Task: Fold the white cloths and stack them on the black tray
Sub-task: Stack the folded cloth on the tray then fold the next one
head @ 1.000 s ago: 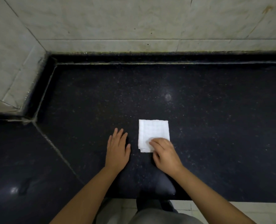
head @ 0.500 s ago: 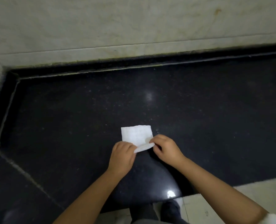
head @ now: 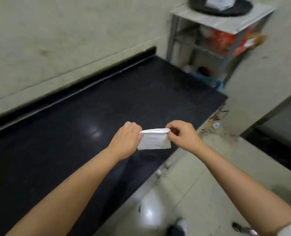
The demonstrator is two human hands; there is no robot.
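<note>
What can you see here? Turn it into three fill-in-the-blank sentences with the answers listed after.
1. The folded white cloth is held by ____ hands.
2. The black tray sits on top of a ____.
3. Beneath the left hand lies the ____ countertop, while the right hand pinches the cloth's corner.

Answers: both; shelf; black

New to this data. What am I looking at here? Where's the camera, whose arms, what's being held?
No machine here: a person wears one wide-angle camera on the head, looking forward and down, so the two bare arms are their own. The left hand and right hand each pinch an upper corner of a folded white cloth, holding it in the air above the edge of a black counter. At top right, on a small shelf unit, sits the black tray with something white on it, too blurred to identify.
</note>
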